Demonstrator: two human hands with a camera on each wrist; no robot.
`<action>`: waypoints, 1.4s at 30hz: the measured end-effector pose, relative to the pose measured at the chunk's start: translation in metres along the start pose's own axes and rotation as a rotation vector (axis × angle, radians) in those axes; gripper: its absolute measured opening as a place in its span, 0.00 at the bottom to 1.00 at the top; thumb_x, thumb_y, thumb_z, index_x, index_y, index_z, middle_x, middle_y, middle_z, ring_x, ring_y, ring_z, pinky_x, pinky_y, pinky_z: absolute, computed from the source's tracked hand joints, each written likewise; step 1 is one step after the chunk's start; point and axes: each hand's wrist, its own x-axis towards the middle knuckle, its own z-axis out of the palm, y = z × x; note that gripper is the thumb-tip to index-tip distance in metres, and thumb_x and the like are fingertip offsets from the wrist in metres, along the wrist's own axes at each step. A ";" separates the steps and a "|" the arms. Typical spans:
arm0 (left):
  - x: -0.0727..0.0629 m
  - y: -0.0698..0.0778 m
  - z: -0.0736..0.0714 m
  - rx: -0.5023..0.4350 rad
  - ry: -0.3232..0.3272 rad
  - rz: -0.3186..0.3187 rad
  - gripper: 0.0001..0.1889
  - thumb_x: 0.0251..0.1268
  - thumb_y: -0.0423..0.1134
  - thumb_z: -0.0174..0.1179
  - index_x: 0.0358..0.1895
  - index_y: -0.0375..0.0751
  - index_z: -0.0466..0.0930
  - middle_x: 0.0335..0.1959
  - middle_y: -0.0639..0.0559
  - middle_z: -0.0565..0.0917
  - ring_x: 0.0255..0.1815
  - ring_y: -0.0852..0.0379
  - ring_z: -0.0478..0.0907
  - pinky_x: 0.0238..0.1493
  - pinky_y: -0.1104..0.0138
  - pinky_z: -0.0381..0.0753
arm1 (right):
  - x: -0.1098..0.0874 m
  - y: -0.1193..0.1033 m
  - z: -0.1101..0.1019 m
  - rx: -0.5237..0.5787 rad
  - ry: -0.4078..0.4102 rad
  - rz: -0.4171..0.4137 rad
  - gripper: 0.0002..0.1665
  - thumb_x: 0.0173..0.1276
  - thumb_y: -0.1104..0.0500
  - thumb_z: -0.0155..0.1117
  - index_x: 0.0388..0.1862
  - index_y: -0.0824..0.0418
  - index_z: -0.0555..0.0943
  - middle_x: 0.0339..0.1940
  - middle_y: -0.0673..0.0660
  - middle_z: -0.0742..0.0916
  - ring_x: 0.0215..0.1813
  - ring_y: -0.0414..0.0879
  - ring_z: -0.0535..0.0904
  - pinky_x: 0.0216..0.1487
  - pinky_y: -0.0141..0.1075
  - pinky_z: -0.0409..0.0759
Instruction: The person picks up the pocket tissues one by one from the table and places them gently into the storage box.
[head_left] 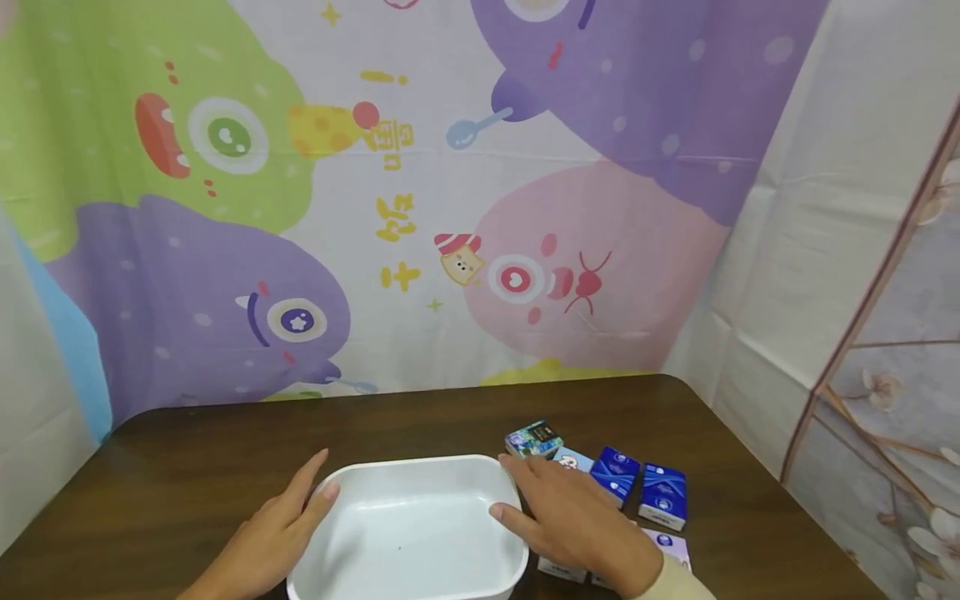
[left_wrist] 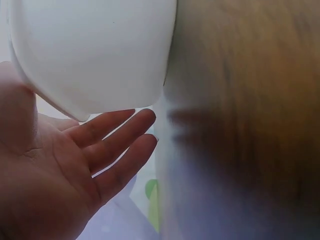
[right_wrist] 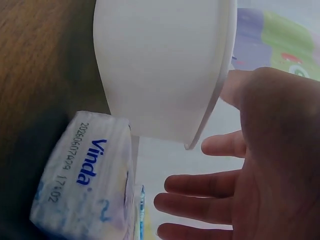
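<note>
Backdrop: cloth printed with cartoon monsters (head_left: 247, 333), hung behind a dark wood-grain table (head_left: 150, 500).
Basin: white plastic basin (head_left: 408, 533), upright on the table between both hands.
Left hand (head_left: 270, 529): at the basin's left rim, fingers extended, grasping nothing; contact cannot be told.
Right hand (head_left: 573, 517): at the right rim, fingers extended, grasping nothing; contact likewise unclear.
Tissues: two blue tissue packs (head_left: 663, 493) right of the basin; Vinda-marked pack (right_wrist: 85, 180) just beside its wall.
</note>
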 end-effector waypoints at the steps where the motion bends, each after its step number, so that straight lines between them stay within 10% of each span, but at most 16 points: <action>1: -0.001 0.000 0.000 -0.014 -0.001 0.002 0.40 0.76 0.67 0.36 0.81 0.48 0.46 0.72 0.32 0.67 0.67 0.31 0.69 0.53 0.34 0.71 | 0.000 0.000 0.000 -0.008 0.000 -0.003 0.42 0.73 0.28 0.46 0.77 0.49 0.66 0.68 0.56 0.78 0.66 0.55 0.75 0.60 0.60 0.73; 27: -0.010 -0.005 0.005 -0.242 -0.033 0.044 0.37 0.75 0.54 0.54 0.80 0.47 0.51 0.71 0.32 0.68 0.57 0.45 0.77 0.39 0.63 0.82 | -0.002 -0.005 0.006 -0.026 -0.034 0.036 0.42 0.71 0.27 0.46 0.77 0.47 0.67 0.68 0.56 0.78 0.66 0.56 0.75 0.58 0.65 0.72; 34: -0.013 -0.005 0.007 -0.133 -0.061 0.080 0.41 0.74 0.54 0.55 0.80 0.39 0.50 0.76 0.33 0.60 0.72 0.34 0.63 0.63 0.41 0.67 | 0.000 -0.004 0.006 -0.017 -0.062 0.041 0.41 0.71 0.28 0.48 0.77 0.47 0.67 0.68 0.57 0.78 0.66 0.57 0.75 0.58 0.65 0.72; 42: -0.013 -0.009 0.007 -0.075 -0.037 0.173 0.44 0.71 0.54 0.59 0.80 0.36 0.48 0.77 0.32 0.57 0.73 0.32 0.59 0.66 0.38 0.62 | 0.000 -0.002 0.008 -0.026 -0.010 0.007 0.40 0.73 0.29 0.46 0.76 0.47 0.67 0.65 0.54 0.81 0.65 0.53 0.76 0.56 0.60 0.75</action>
